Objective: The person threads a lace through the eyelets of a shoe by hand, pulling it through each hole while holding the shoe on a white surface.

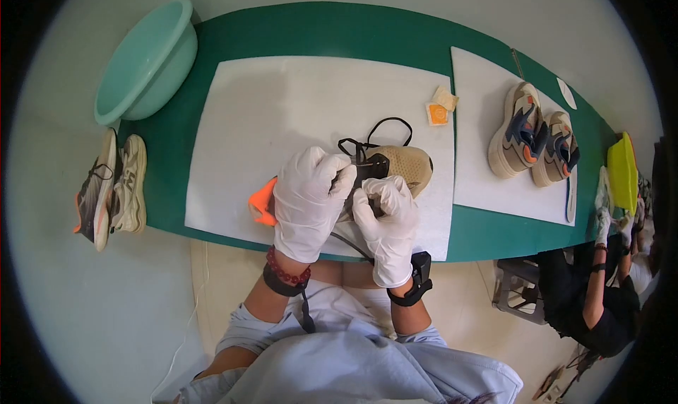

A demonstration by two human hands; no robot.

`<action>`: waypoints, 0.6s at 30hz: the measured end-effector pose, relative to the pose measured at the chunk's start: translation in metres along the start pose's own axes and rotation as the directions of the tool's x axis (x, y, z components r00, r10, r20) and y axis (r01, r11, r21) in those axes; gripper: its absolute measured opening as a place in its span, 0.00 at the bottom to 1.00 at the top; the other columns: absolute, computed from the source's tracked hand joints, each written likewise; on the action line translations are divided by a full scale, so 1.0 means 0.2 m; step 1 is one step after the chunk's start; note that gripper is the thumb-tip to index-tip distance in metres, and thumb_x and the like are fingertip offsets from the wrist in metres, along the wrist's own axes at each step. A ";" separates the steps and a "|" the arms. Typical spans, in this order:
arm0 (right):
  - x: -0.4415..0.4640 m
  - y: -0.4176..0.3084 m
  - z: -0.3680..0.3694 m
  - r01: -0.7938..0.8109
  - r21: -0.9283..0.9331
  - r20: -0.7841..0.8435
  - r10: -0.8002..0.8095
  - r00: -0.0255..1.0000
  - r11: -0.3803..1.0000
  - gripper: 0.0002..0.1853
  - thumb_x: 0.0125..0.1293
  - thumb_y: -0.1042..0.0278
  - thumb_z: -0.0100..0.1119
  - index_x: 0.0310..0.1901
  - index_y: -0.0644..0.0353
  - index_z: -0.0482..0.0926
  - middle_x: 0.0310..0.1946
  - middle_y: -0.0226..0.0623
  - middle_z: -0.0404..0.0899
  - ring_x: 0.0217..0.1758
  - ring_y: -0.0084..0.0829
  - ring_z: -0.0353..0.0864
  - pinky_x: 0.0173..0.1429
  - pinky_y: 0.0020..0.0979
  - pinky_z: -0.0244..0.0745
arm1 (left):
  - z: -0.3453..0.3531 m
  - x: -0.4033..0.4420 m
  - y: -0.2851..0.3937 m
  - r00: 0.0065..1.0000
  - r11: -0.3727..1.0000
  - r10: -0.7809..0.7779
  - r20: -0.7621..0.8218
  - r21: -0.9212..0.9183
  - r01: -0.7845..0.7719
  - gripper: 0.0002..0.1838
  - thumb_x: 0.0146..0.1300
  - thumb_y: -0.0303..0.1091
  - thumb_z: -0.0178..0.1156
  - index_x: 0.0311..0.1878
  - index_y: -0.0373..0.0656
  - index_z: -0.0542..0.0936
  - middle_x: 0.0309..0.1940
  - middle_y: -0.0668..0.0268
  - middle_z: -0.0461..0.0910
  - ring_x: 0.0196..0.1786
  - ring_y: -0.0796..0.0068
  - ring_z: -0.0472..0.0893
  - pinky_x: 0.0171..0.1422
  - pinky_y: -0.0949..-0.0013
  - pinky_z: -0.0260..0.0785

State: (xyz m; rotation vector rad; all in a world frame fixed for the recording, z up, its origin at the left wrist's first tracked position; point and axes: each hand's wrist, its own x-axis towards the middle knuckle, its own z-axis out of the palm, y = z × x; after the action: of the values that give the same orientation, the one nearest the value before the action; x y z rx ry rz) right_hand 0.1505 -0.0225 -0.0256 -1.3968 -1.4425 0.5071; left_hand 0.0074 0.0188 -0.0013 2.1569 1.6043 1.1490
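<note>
Shoe (408, 165) with black laces (361, 150) is set on a white mat (247, 107) on the green worktop (318, 31), its tan toe pointed right. Its laced part is partly covered by the gloved left hand (311, 195) and right hand (390, 217); fingers are bent on both, but whether anything is pinched cannot be told.

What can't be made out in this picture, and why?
Middle of the shoe: head view, covered by the left hand and right hand.
Whether the orange piece joins the shoe: head view, left hand in the way.
Print on the orange packet: head view, too small.
What the co-worker's hands hold: head view, too small.
</note>
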 end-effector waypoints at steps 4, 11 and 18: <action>-0.01 0.01 -0.01 0.026 -0.025 0.019 -0.026 0.999 0.999 0.07 0.62 0.76 0.74 0.37 0.58 0.84 0.33 0.39 0.82 0.38 0.42 0.84 0.44 0.40 0.80 | 0.00 0.00 0.00 1.000 1.000 0.010 -0.001 0.001 -0.010 0.06 0.64 0.27 0.75 0.43 0.44 0.87 0.35 0.63 0.80 0.39 0.58 0.82 0.44 0.57 0.75; -0.01 0.02 -0.01 0.065 -0.060 0.023 -0.064 0.998 0.996 0.07 0.60 0.75 0.74 0.37 0.57 0.83 0.33 0.38 0.80 0.37 0.42 0.83 0.43 0.41 0.79 | -0.01 0.01 0.00 1.000 1.000 0.020 0.004 -0.024 -0.020 0.06 0.65 0.27 0.75 0.42 0.44 0.86 0.34 0.63 0.80 0.39 0.58 0.82 0.44 0.57 0.74; -0.02 0.04 -0.02 0.124 -0.082 0.053 -0.120 0.991 0.989 0.08 0.59 0.74 0.75 0.37 0.57 0.83 0.33 0.37 0.79 0.37 0.42 0.82 0.43 0.41 0.78 | -0.01 0.01 0.00 1.000 1.000 0.002 0.024 -0.005 -0.002 0.05 0.66 0.28 0.74 0.41 0.44 0.86 0.34 0.63 0.80 0.40 0.57 0.81 0.44 0.56 0.73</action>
State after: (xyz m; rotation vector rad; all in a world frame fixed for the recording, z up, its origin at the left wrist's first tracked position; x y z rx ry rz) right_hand 0.1569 -0.0268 -0.0317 -1.3609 -1.5939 0.4079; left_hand 0.0068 0.0199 0.0011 2.1613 1.5881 1.1219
